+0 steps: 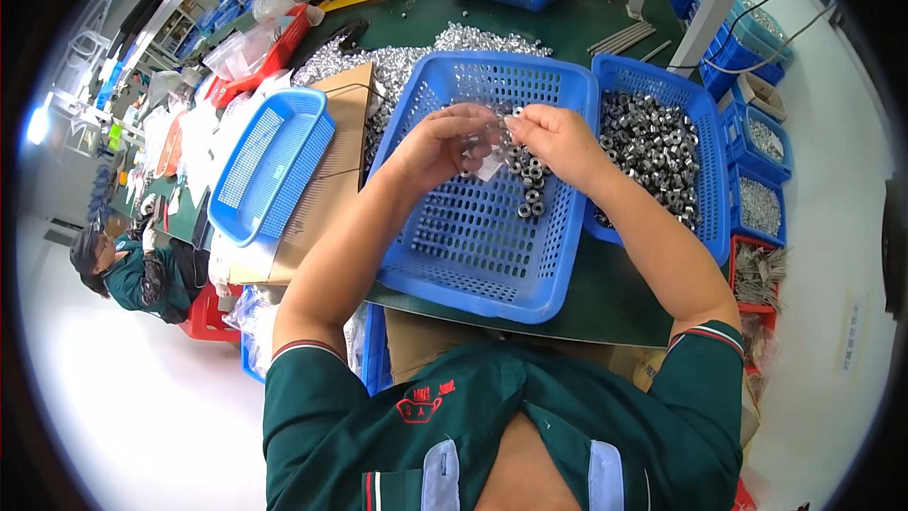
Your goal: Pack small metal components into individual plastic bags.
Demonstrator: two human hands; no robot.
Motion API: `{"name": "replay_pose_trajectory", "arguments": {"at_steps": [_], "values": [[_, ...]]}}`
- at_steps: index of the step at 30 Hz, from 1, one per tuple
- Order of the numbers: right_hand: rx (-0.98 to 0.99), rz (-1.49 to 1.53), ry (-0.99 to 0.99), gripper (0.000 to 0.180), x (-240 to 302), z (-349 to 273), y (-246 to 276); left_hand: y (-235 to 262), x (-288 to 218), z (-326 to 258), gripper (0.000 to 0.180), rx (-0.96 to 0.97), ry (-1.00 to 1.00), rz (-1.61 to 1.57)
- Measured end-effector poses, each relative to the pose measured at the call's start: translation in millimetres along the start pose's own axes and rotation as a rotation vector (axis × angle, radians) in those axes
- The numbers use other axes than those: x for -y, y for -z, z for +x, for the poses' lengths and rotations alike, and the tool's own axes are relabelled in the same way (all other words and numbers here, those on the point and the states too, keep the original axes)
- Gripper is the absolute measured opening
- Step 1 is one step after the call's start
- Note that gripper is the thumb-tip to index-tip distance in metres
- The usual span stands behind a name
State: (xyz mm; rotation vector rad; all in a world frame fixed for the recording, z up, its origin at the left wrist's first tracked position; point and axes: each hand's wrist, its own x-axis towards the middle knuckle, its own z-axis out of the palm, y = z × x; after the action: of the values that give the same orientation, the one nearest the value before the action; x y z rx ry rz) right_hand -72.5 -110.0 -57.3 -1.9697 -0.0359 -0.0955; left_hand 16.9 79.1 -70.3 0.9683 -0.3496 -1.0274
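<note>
Metal nuts (532, 191) lie clustered in the large blue basket (473, 302) on the green counter (607, 274), beneath both hands. The left hand (443, 144) curls around a seemingly clear plastic bag (491, 167); the right hand (560, 142) pinches near its edge. More nuts fill the right-hand basket (711, 147).

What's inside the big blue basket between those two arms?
Loose metal nuts lie in the big blue basket, clustered right of its middle, with slotted floor bare below them. Whatever sits beneath the left fingers and right fingers is covered.
</note>
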Motion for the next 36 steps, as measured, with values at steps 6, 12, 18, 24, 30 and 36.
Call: {"name": "replay_pose_trajectory", "arguments": {"at_steps": [6,12,18,24,30,36], "values": [[0.012,-0.032,-0.032,0.030,2.3,-0.5,-0.1,-4.5,-2.5,-3.3,0.020,-0.027,0.000,0.020],[0.043,-0.015,0.145,0.026,-8.6,1.6,-3.8,-3.9,1.6,-2.9,0.014,0.036,-0.020,0.029],[0.054,-0.155,0.157,0.025,4.5,-6.3,-3.6,-3.6,4.3,-3.3,0.012,0.007,-0.030,0.080],[-0.195,-0.696,0.650,0.020,3.4,-14.3,-13.9,-2.5,8.3,-2.9,0.009,-0.054,-0.004,0.099],[-0.227,-0.729,0.638,0.017,2.9,-16.8,-13.2,-8.1,7.2,3.2,0.009,-0.072,0.027,0.091],[-0.004,0.023,0.151,0.027,-8.6,4.9,-15.5,-19.3,1.8,-6.3,0.012,-0.238,-0.162,0.403]]}}
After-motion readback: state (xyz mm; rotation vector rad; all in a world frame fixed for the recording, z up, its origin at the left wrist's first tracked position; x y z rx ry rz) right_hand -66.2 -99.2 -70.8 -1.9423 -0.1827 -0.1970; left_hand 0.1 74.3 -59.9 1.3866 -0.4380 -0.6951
